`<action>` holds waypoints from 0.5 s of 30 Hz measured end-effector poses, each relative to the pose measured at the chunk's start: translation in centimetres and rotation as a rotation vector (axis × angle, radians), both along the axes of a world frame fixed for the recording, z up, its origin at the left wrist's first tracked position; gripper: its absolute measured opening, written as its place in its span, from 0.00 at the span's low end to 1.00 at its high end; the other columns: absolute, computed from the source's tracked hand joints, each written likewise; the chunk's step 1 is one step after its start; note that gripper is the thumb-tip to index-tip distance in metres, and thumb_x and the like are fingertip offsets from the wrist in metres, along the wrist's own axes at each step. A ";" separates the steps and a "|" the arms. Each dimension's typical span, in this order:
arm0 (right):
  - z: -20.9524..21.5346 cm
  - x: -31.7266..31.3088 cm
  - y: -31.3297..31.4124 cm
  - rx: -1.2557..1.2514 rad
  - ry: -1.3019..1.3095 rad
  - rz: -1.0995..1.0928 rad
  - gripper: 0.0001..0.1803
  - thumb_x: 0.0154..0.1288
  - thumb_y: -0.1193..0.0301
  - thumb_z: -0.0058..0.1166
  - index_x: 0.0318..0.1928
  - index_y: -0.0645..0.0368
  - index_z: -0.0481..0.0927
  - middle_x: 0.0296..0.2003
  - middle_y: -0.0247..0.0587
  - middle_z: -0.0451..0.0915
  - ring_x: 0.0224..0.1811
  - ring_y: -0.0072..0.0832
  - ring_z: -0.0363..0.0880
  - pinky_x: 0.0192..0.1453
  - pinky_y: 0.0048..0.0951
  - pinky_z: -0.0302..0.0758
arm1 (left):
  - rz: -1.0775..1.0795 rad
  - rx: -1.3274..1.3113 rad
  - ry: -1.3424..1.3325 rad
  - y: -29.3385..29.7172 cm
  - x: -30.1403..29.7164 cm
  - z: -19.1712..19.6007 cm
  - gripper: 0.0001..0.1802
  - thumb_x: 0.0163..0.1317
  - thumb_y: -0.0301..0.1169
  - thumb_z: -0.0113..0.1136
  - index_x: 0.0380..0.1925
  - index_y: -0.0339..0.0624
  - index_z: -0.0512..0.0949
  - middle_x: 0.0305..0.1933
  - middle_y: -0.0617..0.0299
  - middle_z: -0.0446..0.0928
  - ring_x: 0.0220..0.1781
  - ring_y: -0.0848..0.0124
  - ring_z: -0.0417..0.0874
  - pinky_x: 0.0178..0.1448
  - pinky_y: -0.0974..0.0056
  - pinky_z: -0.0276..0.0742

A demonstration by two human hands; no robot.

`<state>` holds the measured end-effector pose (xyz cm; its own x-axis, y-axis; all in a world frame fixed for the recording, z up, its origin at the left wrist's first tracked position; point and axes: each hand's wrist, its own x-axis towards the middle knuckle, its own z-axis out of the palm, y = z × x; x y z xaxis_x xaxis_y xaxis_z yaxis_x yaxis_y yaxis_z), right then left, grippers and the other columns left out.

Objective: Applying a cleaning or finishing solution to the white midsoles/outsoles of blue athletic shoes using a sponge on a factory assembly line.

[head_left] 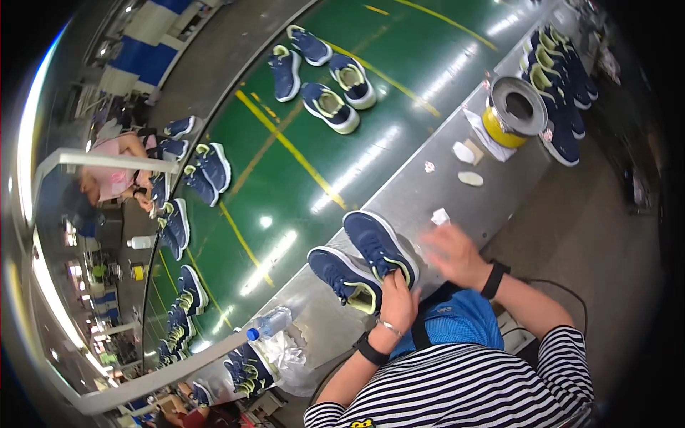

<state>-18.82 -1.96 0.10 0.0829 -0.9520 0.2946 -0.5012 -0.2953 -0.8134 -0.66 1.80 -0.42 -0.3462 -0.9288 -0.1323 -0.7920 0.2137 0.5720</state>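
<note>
Two navy sneakers with white soles and lime lining lie side by side on the grey metal bench in front of me. My left hand [398, 308] grips the heel of the right-hand sneaker [374, 246], its fingers reaching into the opening. Touching it on the left is the other sneaker [335, 274], which no hand holds. My right hand [457, 260] is raised just right of the pair, apart from both shoes. Motion smears its fingers, so whether they hold anything cannot be made out. A small white scrap [440, 216] lies just beyond it.
A yellow tin [492, 128] with a grey top stands on the bench [399, 182], near pale pads [469, 178]. More sneakers [553, 93] line the far right. Beyond runs a green surface [285, 192] carrying several sneakers. A bottle [275, 322] lies at left; a person [118, 167] works opposite.
</note>
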 end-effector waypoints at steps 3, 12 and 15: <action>1.5 2.8 1.6 -0.012 0.119 0.446 0.23 0.48 0.69 0.55 0.49 0.52 0.72 0.33 0.42 0.72 0.37 0.38 0.71 0.45 0.37 0.66 | -0.025 -0.085 0.112 1.8 1.8 3.3 0.24 0.48 0.24 0.59 0.47 0.35 0.67 0.49 0.46 0.68 0.51 0.52 0.69 0.52 0.57 0.68; -2.9 8.2 2.6 -0.060 0.719 0.681 0.30 0.56 0.76 0.38 0.60 0.34 0.63 0.23 0.45 0.72 0.31 0.38 0.75 0.48 0.39 0.64 | 0.561 0.085 0.472 3.1 8.9 -7.0 0.37 0.52 0.30 0.55 0.58 0.25 0.51 0.41 0.43 0.74 0.40 0.56 0.77 0.42 0.62 0.73; -2.0 7.3 -0.4 0.078 0.763 0.760 0.18 0.50 0.68 0.52 0.45 0.43 0.74 0.25 0.44 0.76 0.34 0.40 0.77 0.46 0.39 0.65 | 0.565 0.360 0.597 1.3 9.2 -7.3 0.37 0.54 0.33 0.54 0.60 0.27 0.50 0.37 0.46 0.77 0.37 0.62 0.79 0.43 0.64 0.73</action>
<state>-11.53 -2.36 -1.89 0.7963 -0.5874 -0.1442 -0.5907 -0.7041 -0.3941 8.57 3.09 -7.73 0.0458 -0.9184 -0.3929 -0.2741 -0.3898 0.8792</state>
